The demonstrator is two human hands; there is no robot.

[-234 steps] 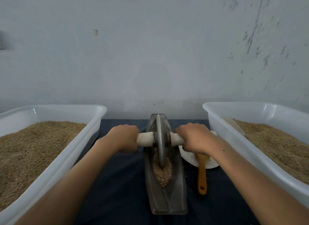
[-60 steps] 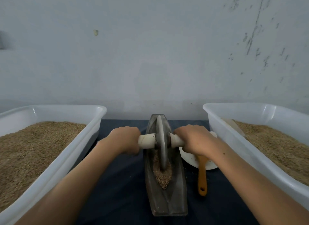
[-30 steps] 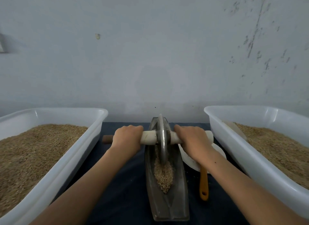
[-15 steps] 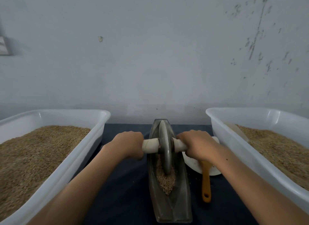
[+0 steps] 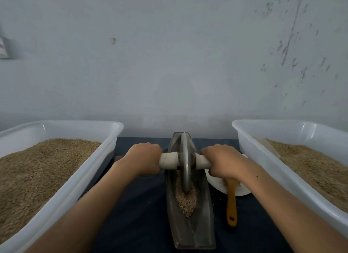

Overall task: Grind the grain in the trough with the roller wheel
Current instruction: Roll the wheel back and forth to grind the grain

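Dim, flat, bluish light covers the scene, with soft shadows and no glare. The long white plastic tub of brown grain (image 5: 62, 177) at left blurs toward the frame edge, its sides bowed by wide-angle distortion.

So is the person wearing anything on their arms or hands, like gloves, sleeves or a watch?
Nothing that shows. The left hand and right hand are bare, with no gloves or rings in sight, and both forearms are uncovered down to the bottom edge of the picture: no sleeves, watch or bands. One tiny dark speck sits on the right forearm near the wrist.
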